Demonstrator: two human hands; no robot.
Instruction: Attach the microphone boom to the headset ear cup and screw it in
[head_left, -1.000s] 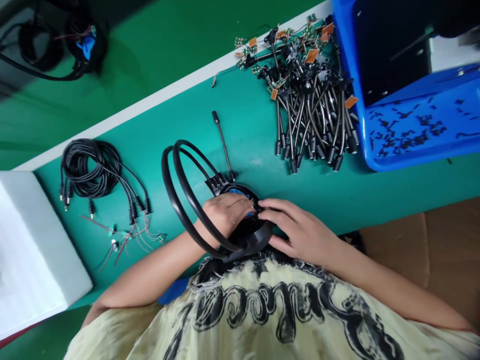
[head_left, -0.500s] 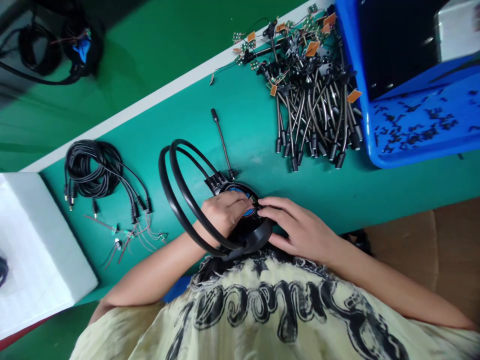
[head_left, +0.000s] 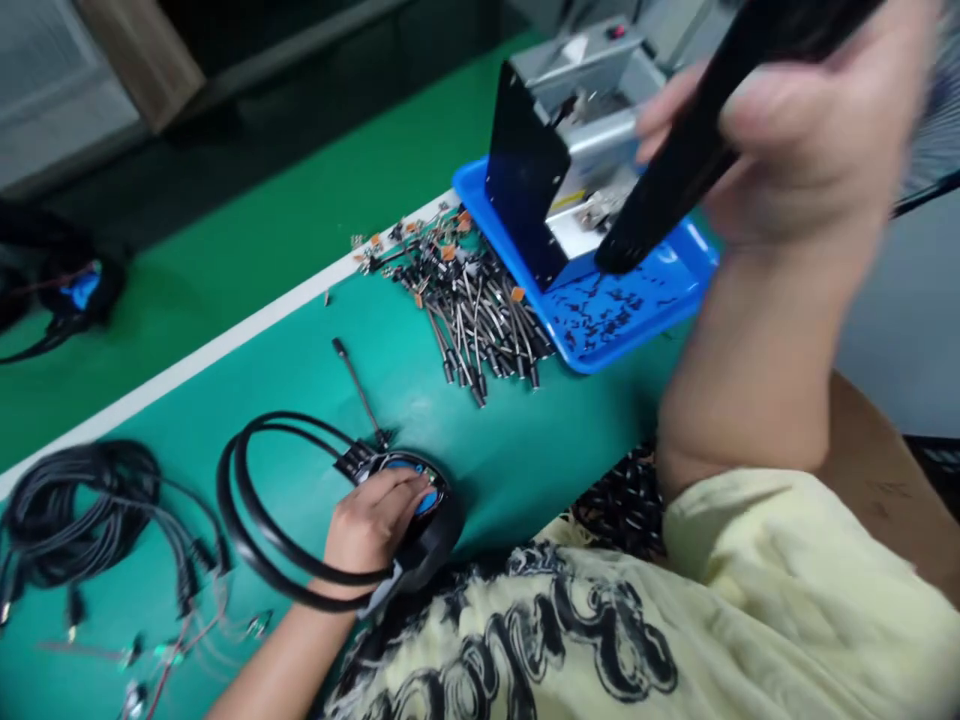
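Note:
My left hand [head_left: 373, 523] rests on the open ear cup [head_left: 420, 500] of a black headset, fingers curled over its blue inside. The headset's double headband [head_left: 255, 510] loops round my left wrist, and a thin microphone boom [head_left: 360, 392] sticks out from the cup across the green table [head_left: 525, 440]. My right hand [head_left: 787, 130] is raised high at the upper right, blurred, closed round a long black tool [head_left: 675, 180] whose tip points down toward the blue tray [head_left: 645, 300].
A pile of black microphone booms with small circuit boards [head_left: 472, 300] lies beside the tray. A black and metal machine [head_left: 555, 130] stands in the tray. Coiled black cables [head_left: 82, 520] with loose wires lie at the left. Another headset [head_left: 67, 285] lies far left.
My right hand has left the ear cup and risen to the upper right, now gripping a black tool. The view has swung right and up. My left hand stays on the cup.

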